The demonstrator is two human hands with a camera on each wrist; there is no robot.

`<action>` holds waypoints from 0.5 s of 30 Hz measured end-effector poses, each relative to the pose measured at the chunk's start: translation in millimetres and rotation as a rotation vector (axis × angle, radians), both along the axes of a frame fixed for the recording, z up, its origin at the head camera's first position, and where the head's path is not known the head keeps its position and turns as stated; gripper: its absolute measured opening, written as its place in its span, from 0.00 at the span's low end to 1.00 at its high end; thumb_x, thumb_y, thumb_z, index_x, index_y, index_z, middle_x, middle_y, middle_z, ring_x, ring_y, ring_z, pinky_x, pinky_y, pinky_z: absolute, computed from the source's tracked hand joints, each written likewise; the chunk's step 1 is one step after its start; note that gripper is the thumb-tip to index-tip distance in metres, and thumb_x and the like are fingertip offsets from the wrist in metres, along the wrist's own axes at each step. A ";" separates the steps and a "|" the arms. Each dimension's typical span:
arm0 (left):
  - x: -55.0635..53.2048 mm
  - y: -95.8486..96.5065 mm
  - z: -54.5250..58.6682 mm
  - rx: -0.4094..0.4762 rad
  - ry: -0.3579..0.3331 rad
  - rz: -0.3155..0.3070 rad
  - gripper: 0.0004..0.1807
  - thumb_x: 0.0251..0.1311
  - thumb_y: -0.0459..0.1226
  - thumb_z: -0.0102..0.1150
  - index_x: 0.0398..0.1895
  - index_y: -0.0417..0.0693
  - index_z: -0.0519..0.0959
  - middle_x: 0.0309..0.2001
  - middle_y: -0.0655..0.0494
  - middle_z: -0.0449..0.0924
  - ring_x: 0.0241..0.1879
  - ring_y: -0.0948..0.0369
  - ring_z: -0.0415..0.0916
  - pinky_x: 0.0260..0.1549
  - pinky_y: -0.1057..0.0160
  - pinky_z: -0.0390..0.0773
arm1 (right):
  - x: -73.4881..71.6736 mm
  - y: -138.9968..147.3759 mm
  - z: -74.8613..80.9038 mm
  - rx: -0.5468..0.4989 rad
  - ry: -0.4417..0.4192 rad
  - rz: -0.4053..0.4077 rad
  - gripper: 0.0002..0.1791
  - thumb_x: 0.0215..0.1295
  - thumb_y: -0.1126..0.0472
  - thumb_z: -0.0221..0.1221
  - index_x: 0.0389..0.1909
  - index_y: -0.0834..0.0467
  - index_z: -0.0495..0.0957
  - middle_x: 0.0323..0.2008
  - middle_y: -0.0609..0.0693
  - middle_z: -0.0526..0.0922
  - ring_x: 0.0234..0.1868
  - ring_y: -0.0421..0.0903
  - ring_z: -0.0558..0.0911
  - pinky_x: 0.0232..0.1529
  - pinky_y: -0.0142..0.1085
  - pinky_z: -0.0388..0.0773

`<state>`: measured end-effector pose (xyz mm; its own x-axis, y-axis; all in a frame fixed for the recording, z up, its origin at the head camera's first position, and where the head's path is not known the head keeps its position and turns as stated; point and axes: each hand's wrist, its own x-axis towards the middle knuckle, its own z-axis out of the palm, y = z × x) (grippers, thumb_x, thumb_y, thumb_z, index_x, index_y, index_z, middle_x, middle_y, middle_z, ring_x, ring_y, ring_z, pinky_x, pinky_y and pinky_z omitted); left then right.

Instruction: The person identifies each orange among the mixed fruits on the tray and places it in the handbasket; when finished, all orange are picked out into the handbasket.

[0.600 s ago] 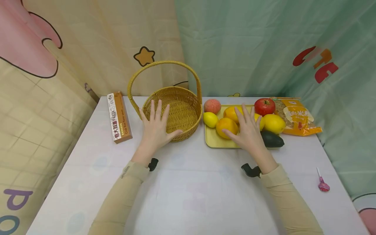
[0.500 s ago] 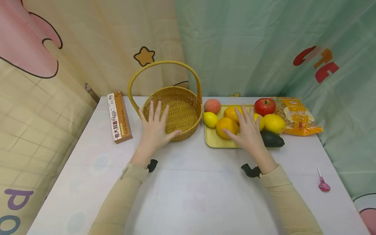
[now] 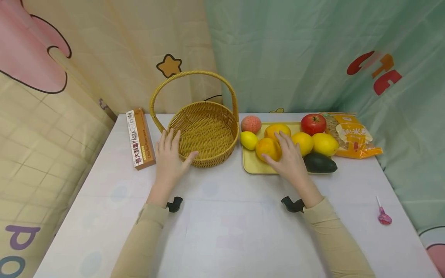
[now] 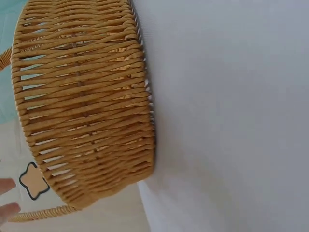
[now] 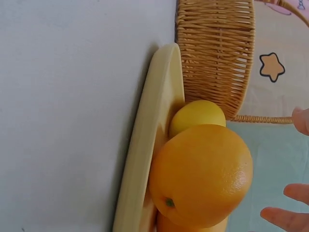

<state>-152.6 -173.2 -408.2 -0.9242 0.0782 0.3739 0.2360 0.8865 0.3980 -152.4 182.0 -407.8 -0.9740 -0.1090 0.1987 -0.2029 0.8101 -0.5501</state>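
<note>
My left hand (image 3: 168, 162) is held over the front left side of a round wicker basket (image 3: 212, 161), thumb apart from the fingers and nothing in its grasp. The left wrist view shows the basket's woven wall (image 4: 87, 106) close up, with fingertips (image 4: 7, 210) at the edge. My right hand (image 3: 291, 162) hovers, fingers relaxed, by an orange (image 3: 267, 150) on a yellow tray (image 3: 251, 168). In the right wrist view its fingertips (image 5: 285, 218) stand apart from the orange. Also on the tray are a lemon (image 3: 325, 144), a red pomegranate (image 3: 313, 124) and a dark green oblong item (image 3: 320, 163).
Left of the basket lies a pasta box (image 3: 140, 139). A small lemon (image 3: 249, 140) and a pink peach-like fruit (image 3: 251, 124) sit between basket and tray. An orange-printed food bag (image 3: 354, 135) is at the back right; a lollipop (image 3: 384, 217) lies near the right edge.
Both hands have drawn back slightly toward the person and their fingers are less widely spread. The left hand has also shifted left. The basket and fruit stay in place.
</note>
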 end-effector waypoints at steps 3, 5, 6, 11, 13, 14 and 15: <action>2.6 -4.5 -4.9 0.087 0.003 0.074 0.47 0.65 0.65 0.48 0.74 0.39 0.57 0.75 0.37 0.52 0.76 0.39 0.41 0.74 0.32 0.44 | 0.1 -0.2 -2.9 -0.021 -0.016 -0.017 0.45 0.61 0.48 0.66 0.73 0.62 0.57 0.73 0.65 0.58 0.71 0.67 0.59 0.72 0.68 0.53; 3.5 -6.9 -8.3 0.153 -0.012 0.119 0.44 0.66 0.60 0.51 0.74 0.38 0.58 0.75 0.36 0.53 0.75 0.39 0.43 0.74 0.34 0.46 | 0.1 -0.3 -5.2 -0.031 -0.022 -0.030 0.45 0.61 0.48 0.66 0.73 0.61 0.58 0.72 0.65 0.59 0.71 0.66 0.60 0.73 0.65 0.57; 4.2 -7.8 -9.7 0.189 -0.021 0.137 0.43 0.67 0.57 0.52 0.73 0.38 0.58 0.74 0.36 0.54 0.75 0.39 0.44 0.75 0.35 0.47 | 0.0 -0.4 -6.5 -0.035 -0.023 -0.036 0.45 0.61 0.48 0.66 0.73 0.61 0.58 0.72 0.65 0.59 0.71 0.66 0.61 0.72 0.64 0.59; 6.8 -9.6 -15.7 0.322 -0.061 0.183 0.39 0.67 0.52 0.55 0.72 0.37 0.59 0.71 0.37 0.58 0.73 0.41 0.49 0.73 0.38 0.54 | -0.6 -0.1 -12.0 -0.049 -0.044 -0.063 0.42 0.62 0.49 0.65 0.72 0.63 0.59 0.70 0.65 0.62 0.69 0.64 0.62 0.72 0.62 0.61; 7.1 -9.4 -17.2 0.348 -0.078 0.197 0.39 0.68 0.52 0.54 0.72 0.37 0.58 0.71 0.37 0.58 0.73 0.42 0.49 0.73 0.38 0.56 | -1.3 -0.1 -14.0 -0.059 -0.058 -0.074 0.42 0.63 0.50 0.65 0.71 0.64 0.59 0.69 0.65 0.63 0.68 0.64 0.63 0.72 0.61 0.61; 7.0 -9.2 -17.9 0.363 -0.089 0.207 0.39 0.68 0.52 0.53 0.73 0.37 0.57 0.72 0.38 0.57 0.74 0.42 0.49 0.73 0.38 0.56 | -1.7 -0.2 -15.1 -0.065 -0.065 -0.079 0.42 0.63 0.50 0.65 0.71 0.64 0.59 0.69 0.65 0.63 0.68 0.63 0.63 0.72 0.61 0.62; 6.8 -9.1 -18.4 0.379 -0.101 0.217 0.39 0.69 0.52 0.53 0.73 0.37 0.57 0.72 0.38 0.57 0.74 0.43 0.49 0.73 0.38 0.56 | -2.2 -0.3 -16.2 -0.073 -0.071 -0.084 0.42 0.63 0.50 0.65 0.71 0.64 0.59 0.68 0.65 0.63 0.67 0.63 0.63 0.72 0.60 0.62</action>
<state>-145.8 -182.3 -426.6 -0.9374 -0.2471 0.2456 0.0035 0.6982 0.7159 -154.6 181.7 -424.0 -0.9910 -0.0148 0.1329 -0.0946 0.7799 -0.6187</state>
